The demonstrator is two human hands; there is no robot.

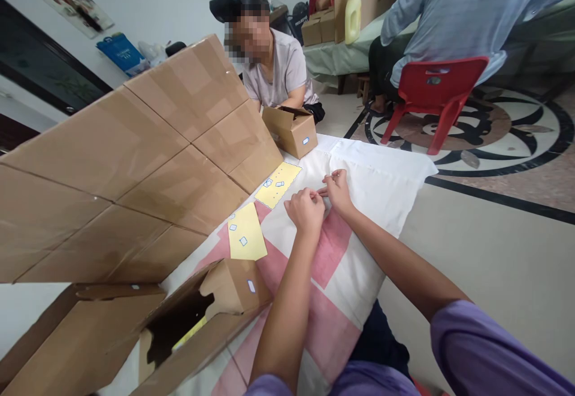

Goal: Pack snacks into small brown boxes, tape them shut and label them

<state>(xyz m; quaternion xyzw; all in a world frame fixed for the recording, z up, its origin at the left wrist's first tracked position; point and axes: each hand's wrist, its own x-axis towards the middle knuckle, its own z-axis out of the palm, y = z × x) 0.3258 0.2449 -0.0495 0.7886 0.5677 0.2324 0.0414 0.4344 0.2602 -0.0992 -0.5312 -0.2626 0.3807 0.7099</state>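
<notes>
My left hand [306, 209] and my right hand [336, 191] meet above the cloth-covered table [372, 174], fingers pinched close together. Whatever they hold between the fingertips is too small or hidden to make out. Left of my hands lies a yellow sheet [277, 184] with small outlined labels on it. Nearer to me, a second yellow sheet [247, 237] also bears a few such labels. An open cardboard box [229, 285] with a small label on its side stands at the lower left, and something yellow shows inside it.
Stacked cardboard boxes [157, 156] form a wall along the left. Across the table a person sits behind an open carton [296, 135]. Another open box [76, 336] is at the lower left. Farther back is a red chair [438, 90] with someone on it.
</notes>
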